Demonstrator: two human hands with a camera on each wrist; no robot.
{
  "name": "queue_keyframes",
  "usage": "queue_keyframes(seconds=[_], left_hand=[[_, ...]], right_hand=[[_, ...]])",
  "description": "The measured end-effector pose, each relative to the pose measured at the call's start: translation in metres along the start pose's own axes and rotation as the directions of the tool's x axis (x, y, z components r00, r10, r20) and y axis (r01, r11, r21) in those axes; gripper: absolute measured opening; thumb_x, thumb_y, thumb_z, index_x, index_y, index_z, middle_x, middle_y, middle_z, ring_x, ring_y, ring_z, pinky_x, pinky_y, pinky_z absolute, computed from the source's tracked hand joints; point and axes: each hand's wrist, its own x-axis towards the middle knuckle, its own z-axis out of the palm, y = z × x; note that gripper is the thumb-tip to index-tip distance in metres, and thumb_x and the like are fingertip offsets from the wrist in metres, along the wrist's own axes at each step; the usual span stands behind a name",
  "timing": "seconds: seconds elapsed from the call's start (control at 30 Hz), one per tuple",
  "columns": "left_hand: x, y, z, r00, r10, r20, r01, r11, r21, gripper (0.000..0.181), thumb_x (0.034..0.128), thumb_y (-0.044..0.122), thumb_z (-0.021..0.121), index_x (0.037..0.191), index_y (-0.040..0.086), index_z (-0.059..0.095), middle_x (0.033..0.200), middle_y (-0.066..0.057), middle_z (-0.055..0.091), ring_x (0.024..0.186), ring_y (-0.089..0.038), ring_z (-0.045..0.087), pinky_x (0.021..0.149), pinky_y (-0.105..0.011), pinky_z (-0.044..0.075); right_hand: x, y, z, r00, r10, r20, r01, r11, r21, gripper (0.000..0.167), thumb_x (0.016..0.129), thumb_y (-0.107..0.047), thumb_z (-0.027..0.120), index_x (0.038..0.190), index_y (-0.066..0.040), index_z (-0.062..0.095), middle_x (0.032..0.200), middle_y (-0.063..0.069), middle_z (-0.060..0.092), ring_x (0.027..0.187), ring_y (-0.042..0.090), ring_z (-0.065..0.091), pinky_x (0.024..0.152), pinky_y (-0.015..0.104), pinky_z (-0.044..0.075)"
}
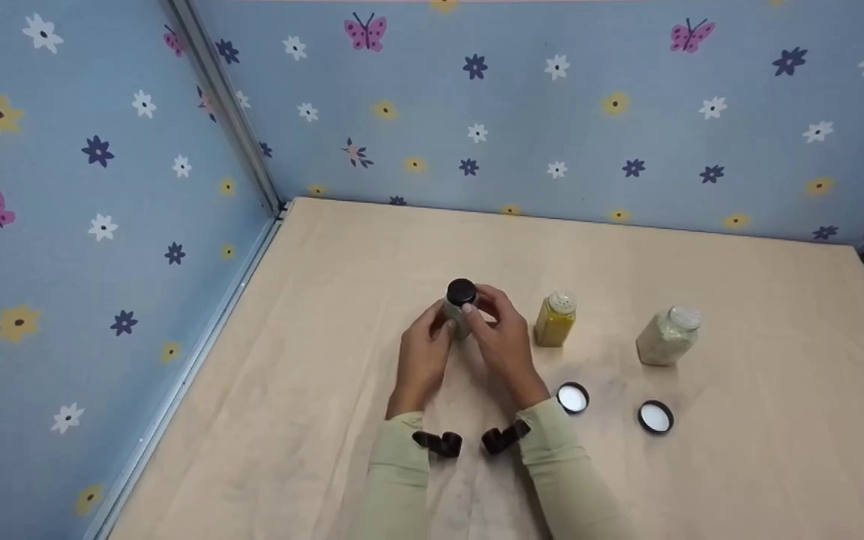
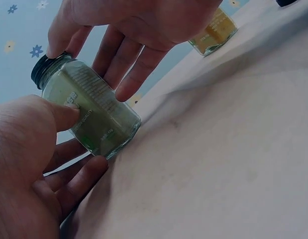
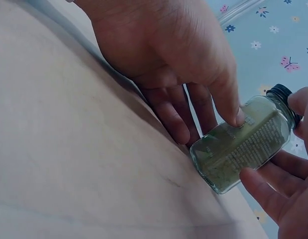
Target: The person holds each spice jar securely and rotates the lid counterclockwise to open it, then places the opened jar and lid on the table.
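A clear glass spice jar with green-grey contents and a black screw cap stands on the table, its base touching the surface. My left hand grips the jar's body, thumb on the printed side and fingers around the back. With thumb and fingers, my right hand pinches the black cap at the top; its other fingers spread along the jar's side in the left wrist view. Just right of the hands stands an uncapped jar of yellow spice with a perforated shaker top.
Farther right is another uncapped shaker jar with pale contents. Two black caps with white linings, a nearer-left cap and a right cap, lie upturned in front of those jars. Flower-patterned walls bound the cloth-covered table behind and left.
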Motion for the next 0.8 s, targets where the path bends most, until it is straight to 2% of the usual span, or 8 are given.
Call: queue_keyframes(seconds=[0.3,0.57,0.8], left_hand=[[0.0002,-0.0016,0.0009,1.0,-0.016,-0.006,0.015,0.999,-0.03,0.043,0.1024,0.018,0.059,0.145,0.012,0.055,0.138,-0.004,0.06,0.128,-0.013,0.053,0.106,-0.03,0.044],[-0.0018,-0.0044,0.0009,1.0,-0.017,-0.014,0.016,0.999,-0.031,0.042,0.1018,0.017,0.06,0.143,0.013,0.056,0.137,-0.004,0.061,0.128,-0.013,0.053,0.107,-0.031,0.043],[0.0004,-0.0023,-0.0015,1.0,-0.003,0.003,0.004,1.0,-0.016,0.043,0.1022,0.02,0.06,0.144,0.014,0.055,0.137,-0.003,0.061,0.127,-0.012,0.054,0.105,-0.029,0.043]], right_hand=[[0.0011,-0.0001,0.0014,1.0,0.017,0.007,-0.017,0.999,-0.047,0.048,0.099,-0.028,0.066,0.144,-0.014,0.056,0.133,0.004,0.062,0.116,0.018,0.061,0.088,0.04,0.056],[-0.0004,0.001,0.0026,0.999,0.021,0.034,-0.018,0.998,-0.065,0.051,0.101,-0.028,0.063,0.148,-0.012,0.052,0.125,0.008,0.063,0.116,0.019,0.06,0.088,0.039,0.056],[0.0013,0.0002,0.0032,1.0,0.003,0.021,-0.001,0.996,-0.085,0.05,0.102,-0.027,0.06,0.149,-0.012,0.05,0.125,0.009,0.062,0.116,0.019,0.06,0.088,0.038,0.056]])
